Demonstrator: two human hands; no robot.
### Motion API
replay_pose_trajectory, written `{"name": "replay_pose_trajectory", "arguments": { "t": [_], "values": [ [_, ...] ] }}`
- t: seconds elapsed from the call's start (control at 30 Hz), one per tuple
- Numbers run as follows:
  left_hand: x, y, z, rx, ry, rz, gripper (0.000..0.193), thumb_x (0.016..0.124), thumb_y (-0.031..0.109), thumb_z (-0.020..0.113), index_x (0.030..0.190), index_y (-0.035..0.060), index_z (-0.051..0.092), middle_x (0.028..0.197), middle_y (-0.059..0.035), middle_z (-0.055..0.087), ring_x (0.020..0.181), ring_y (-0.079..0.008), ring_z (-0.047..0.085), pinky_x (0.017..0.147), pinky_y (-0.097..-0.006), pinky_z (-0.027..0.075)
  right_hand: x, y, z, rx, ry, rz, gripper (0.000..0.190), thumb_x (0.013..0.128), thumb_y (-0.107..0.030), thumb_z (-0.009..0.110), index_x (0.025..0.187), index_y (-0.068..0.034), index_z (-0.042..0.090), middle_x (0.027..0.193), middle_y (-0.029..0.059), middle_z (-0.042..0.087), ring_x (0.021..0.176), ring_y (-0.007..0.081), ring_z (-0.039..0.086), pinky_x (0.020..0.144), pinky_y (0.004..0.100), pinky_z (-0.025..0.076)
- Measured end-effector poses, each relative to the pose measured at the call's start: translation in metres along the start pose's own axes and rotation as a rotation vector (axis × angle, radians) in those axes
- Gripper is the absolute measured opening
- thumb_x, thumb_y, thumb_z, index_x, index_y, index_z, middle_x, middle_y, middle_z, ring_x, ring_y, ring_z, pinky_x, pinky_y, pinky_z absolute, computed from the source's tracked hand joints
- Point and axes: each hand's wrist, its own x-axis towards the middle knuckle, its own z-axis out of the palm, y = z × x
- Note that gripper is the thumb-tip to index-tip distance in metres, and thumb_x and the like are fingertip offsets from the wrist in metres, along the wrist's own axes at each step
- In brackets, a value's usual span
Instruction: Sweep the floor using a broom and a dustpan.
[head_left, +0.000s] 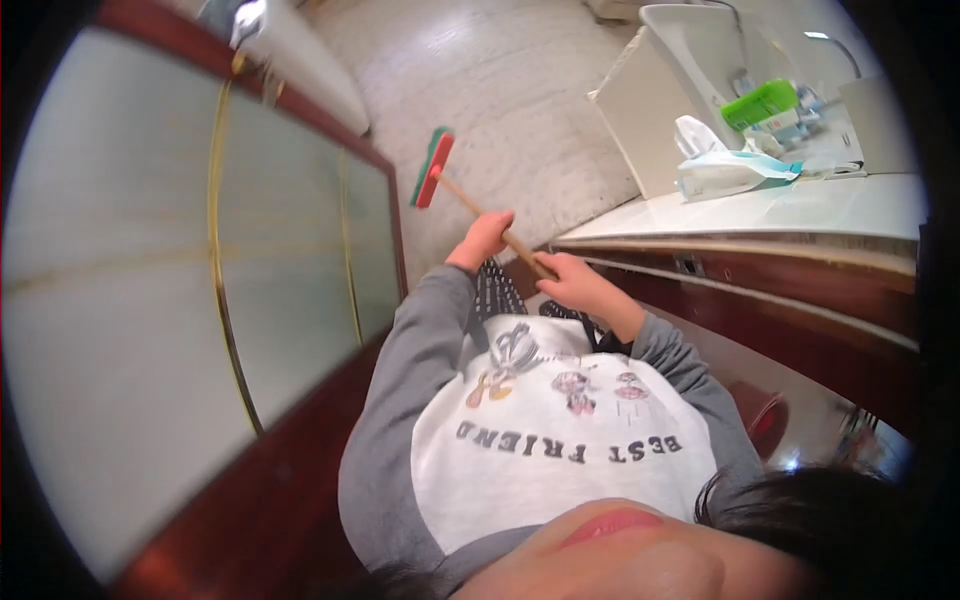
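Observation:
Both hands grip the wooden handle (459, 193) of a broom in front of my body. My left hand (484, 238) is wrapped around it closer to the head. My right hand (579, 283) holds it near the end on my side, with the thumb laid along the stick. The broom head (435, 169) is a red block with green bristles along its left side. It is low over the floor (517, 97), and whether the bristles touch is hard to tell.
At left stands a dark red wooden frame with frosted glass panels (285, 247). To the right, a white countertop (825, 210) holds an open wipes pack (731, 176) and a green package (761, 105). Below it are dark red drawers (787, 322). A white panel (637, 112) stands behind.

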Motion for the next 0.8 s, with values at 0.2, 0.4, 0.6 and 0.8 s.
{"name": "replay_pose_trajectory", "arguments": {
  "t": [0.2, 0.4, 0.6, 0.8],
  "values": [
    [0.011, -0.099, -0.041, 0.004, -0.243, -0.219, 0.027, 0.051, 0.013, 0.063, 0.068, 0.0076, 0.043, 0.064, -0.0134, 0.050, 0.066, -0.0321, 0.049, 0.053, -0.0371, 0.038, 0.118, -0.017, 0.032, 0.298, 0.225, 0.062, 0.023, 0.066, -0.006, 0.048, 0.087, 0.001, 0.052, 0.069, 0.0114, 0.055, 0.065, 0.0140, 0.053, 0.059, 0.0262, 0.041],
    [-0.005, -0.134, -0.061, -0.029, -0.326, -0.392, 0.007, 0.063, 0.009, 0.046, 0.067, 0.0050, 0.041, 0.064, -0.0172, 0.048, 0.066, -0.0358, 0.047, 0.053, -0.0396, 0.036, 0.176, -0.023, 0.045, 0.452, 0.170, 0.107, 0.022, 0.067, -0.006, 0.047, 0.087, -0.002, 0.054, 0.071, 0.0102, 0.056, 0.066, 0.0152, 0.053, 0.061, 0.0245, 0.041],
    [-0.006, -0.171, -0.061, -0.077, -0.265, -0.413, 0.014, 0.061, 0.013, 0.053, 0.069, 0.0034, 0.046, 0.066, -0.0180, 0.050, 0.067, -0.0343, 0.049, 0.056, -0.0386, 0.038, 0.195, -0.054, 0.034, 0.192, 0.038, 0.050, 0.020, 0.066, -0.011, 0.047, 0.082, -0.004, 0.056, 0.071, 0.0098, 0.056, 0.067, 0.0178, 0.053, 0.061, 0.0270, 0.041],
    [0.012, -0.190, -0.059, 0.000, -0.244, -0.438, 0.006, 0.060, 0.007, 0.051, 0.062, 0.0023, 0.053, 0.064, -0.0177, 0.053, 0.065, -0.0329, 0.051, 0.056, -0.0365, 0.040, 0.227, -0.078, 0.022, 0.084, -0.027, 0.194, 0.019, 0.065, -0.012, 0.044, 0.079, -0.004, 0.056, 0.065, 0.0126, 0.056, 0.059, 0.0225, 0.054, 0.056, 0.0301, 0.041]
  ]
}}
